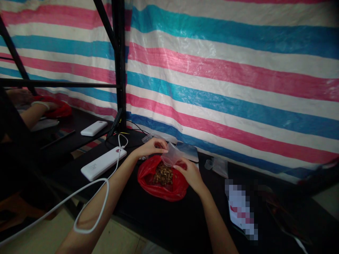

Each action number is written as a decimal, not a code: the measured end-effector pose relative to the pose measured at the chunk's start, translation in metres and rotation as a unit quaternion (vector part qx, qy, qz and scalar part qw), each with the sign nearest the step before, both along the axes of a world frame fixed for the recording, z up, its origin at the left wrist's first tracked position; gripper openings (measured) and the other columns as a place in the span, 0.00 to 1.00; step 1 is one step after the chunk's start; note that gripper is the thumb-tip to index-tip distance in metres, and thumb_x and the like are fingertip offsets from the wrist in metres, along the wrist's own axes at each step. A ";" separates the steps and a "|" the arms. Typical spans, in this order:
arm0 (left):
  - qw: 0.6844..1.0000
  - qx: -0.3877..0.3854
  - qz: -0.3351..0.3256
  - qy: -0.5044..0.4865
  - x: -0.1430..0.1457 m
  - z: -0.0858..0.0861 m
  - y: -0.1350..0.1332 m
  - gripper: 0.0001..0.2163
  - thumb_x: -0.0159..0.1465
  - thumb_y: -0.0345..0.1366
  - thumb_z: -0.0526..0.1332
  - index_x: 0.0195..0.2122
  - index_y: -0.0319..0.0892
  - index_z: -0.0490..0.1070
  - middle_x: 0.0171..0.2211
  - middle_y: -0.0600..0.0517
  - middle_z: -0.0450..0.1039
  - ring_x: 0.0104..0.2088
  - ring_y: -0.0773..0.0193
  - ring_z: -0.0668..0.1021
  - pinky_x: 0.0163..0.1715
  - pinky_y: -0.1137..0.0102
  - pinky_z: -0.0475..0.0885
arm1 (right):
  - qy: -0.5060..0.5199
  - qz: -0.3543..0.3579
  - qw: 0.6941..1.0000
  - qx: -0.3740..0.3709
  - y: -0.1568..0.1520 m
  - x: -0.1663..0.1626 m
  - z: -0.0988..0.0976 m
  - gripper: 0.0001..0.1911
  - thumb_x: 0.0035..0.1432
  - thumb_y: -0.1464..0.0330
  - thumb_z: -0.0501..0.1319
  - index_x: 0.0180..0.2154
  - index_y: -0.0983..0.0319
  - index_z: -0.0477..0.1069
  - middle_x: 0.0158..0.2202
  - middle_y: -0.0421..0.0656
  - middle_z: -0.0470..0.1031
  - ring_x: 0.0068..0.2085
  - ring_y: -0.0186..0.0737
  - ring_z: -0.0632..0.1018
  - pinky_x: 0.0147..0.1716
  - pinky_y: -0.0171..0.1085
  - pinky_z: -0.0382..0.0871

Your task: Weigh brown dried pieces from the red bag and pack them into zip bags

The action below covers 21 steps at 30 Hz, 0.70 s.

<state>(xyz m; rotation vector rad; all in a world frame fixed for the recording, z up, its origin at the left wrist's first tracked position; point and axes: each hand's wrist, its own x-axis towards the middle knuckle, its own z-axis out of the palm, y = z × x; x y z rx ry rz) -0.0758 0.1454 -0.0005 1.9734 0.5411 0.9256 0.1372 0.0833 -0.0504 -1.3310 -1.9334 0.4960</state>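
Between my two hands is a small clear plastic bag (171, 155), held above a red plastic bag. My left hand (153, 146) pinches its upper left side with thumb and fingers. On the opposite side, my right hand (188, 172) grips the clear bag's lower right edge. The red plastic bag (148, 180) lies spread on the black table with its mouth wide. Inside it sits a heap of small golden-brown pieces (163, 174), too small to name. I cannot make out anything inside the clear bag.
A white power bank (103, 164) with a white cable (107, 197) lies left; the cable loops over my left forearm. Clear packets (220, 165) and a blurred-screen phone (241, 211) lie right. Another person's arm (34, 114) works at the left table. A striped sheet (225, 81) hangs behind.
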 end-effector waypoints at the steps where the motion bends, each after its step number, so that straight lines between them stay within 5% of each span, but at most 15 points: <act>1: 1.000 -0.002 0.003 -0.003 0.000 0.000 0.000 0.10 0.51 0.38 0.65 0.26 0.36 0.71 0.29 0.51 0.71 0.32 0.67 0.72 0.34 0.72 0.65 | -0.050 -0.008 0.999 0.009 -0.003 0.003 0.002 0.14 0.48 0.64 0.62 0.40 0.57 0.71 0.39 0.41 0.76 0.40 0.42 0.75 0.40 0.39 0.63; 6: 1.000 -0.009 -0.002 -0.009 0.001 -0.005 0.003 0.10 0.51 0.38 0.65 0.26 0.36 0.71 0.30 0.50 0.71 0.33 0.67 0.72 0.35 0.72 0.66 | -0.222 -0.027 0.974 0.018 -0.014 0.008 0.008 0.08 0.49 0.63 0.62 0.34 0.55 0.72 0.39 0.40 0.76 0.44 0.43 0.72 0.45 0.43 0.54; 17: 1.000 -0.020 -0.014 -0.008 0.002 -0.014 0.010 0.10 0.52 0.38 0.64 0.28 0.36 0.71 0.31 0.50 0.72 0.34 0.66 0.72 0.37 0.71 0.65 | -0.237 -0.058 0.970 0.014 -0.015 0.013 0.020 0.07 0.51 0.61 0.60 0.31 0.56 0.72 0.39 0.40 0.74 0.44 0.44 0.70 0.40 0.41 0.54; 21: 0.999 -0.026 -0.021 -0.004 0.003 -0.018 0.012 0.10 0.52 0.39 0.64 0.28 0.36 0.72 0.31 0.50 0.72 0.33 0.66 0.73 0.37 0.71 0.66 | -0.256 -0.009 0.967 -0.018 -0.018 0.011 0.018 0.05 0.49 0.63 0.61 0.30 0.56 0.73 0.33 0.38 0.76 0.38 0.40 0.73 0.37 0.37 0.56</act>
